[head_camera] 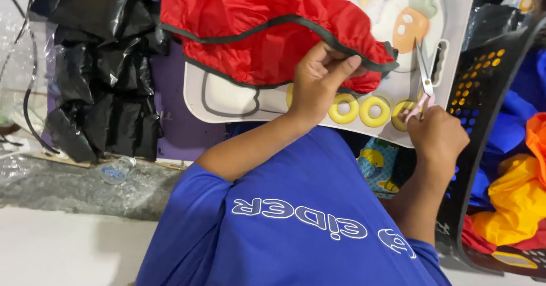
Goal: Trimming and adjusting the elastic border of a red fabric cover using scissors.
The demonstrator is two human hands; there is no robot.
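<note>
The scene is bright and evenly lit, with soft light that seems to come from above. Colours are strong and saturated. Shadows are weak; only a soft one lies under the red fabric [256,30] on the white tray [227,98]. The black plastic bags [96,64] show small glossy reflections. The focus is mostly sharp, while the right edge looks slightly soft and a little bent.
</note>
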